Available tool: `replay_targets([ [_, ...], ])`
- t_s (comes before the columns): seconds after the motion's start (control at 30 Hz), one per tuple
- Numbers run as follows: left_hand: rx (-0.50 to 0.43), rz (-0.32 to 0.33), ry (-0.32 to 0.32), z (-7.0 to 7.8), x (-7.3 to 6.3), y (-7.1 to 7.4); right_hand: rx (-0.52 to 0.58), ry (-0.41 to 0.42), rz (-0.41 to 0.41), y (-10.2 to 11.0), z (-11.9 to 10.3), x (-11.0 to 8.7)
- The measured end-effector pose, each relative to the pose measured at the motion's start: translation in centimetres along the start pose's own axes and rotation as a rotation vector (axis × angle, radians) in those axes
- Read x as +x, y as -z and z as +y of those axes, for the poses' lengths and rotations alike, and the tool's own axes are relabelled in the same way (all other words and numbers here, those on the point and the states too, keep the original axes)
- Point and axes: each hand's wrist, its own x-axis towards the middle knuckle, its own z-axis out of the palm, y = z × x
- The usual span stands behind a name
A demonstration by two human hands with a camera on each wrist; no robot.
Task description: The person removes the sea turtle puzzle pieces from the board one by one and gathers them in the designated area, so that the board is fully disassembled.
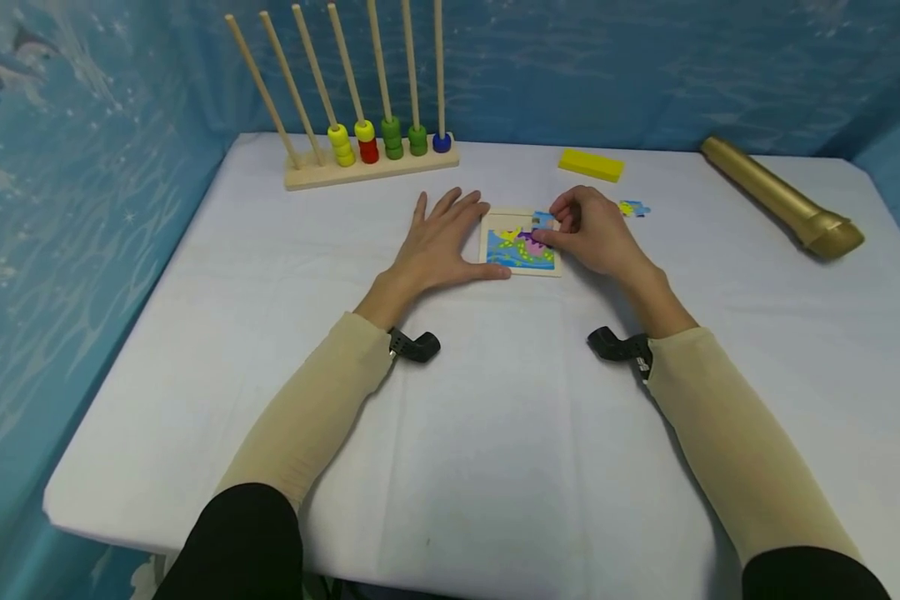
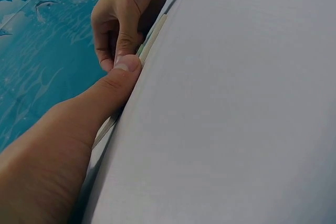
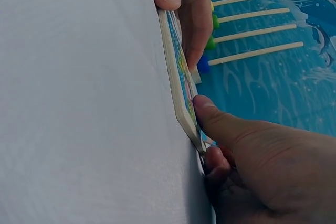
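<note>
A small jigsaw puzzle (image 1: 521,252) in a pale wooden frame lies on the white table, its picture blue with yellow, pink and purple. My left hand (image 1: 444,242) spreads its fingers around the frame's left side. Its thumb (image 2: 128,64) rests at the near edge, and the fingertips reach the far left corner. At the far right corner my right hand (image 1: 596,232) pinches a blue puzzle piece (image 1: 542,220), which overlaps the frame's top border. The right thumb (image 3: 206,106) lies close over the picture, with the other fingers curled by the frame's right edge.
Another puzzle piece (image 1: 633,208) lies just right of my right hand. Behind it are a yellow block (image 1: 591,165) and a gold microphone-shaped object (image 1: 783,198). A wooden peg stand (image 1: 371,171) with coloured beads stands at the back left, near the blue curtain (image 1: 607,75).
</note>
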Motion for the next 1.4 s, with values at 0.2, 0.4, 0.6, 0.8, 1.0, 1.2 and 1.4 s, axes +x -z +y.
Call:
replay_targets([
  [0.2, -0.004, 0.007, -0.002, 0.1, 0.0, -0.2, 0.025, 0.013, 0.041, -0.2, 0.4, -0.1],
  [0.4, -0.004, 0.006, 0.004, 0.0, 0.1, -0.2, 0.116, 0.065, 0.106, -0.3, 0.6, -0.1],
  [0.6, -0.003, 0.005, 0.005, 0.0, 0.0, -0.2, 0.208, -0.009, 0.149, 0.9, 0.6, -0.1],
  [0.8, -0.013, 0.019, -0.005, 0.0, -0.1, -0.3, 0.335, -0.159, 0.249, 3.4, 2.2, -0.1],
  [1.0, -0.009, 0.024, -0.007, 0.1, -0.1, -0.2, 0.496, -0.351, 0.432, 6.3, 4.8, -0.5],
  [1.2, -0.015, 0.030, -0.008, 0.2, -0.2, -0.1, 0.498, -0.524, 0.595, 8.0, 7.7, -1.2],
  [1.4, -0.016, 0.024, -0.005, 0.2, -0.2, -0.1, 0.335, -0.556, 0.622, 7.8, 9.2, -1.8],
])
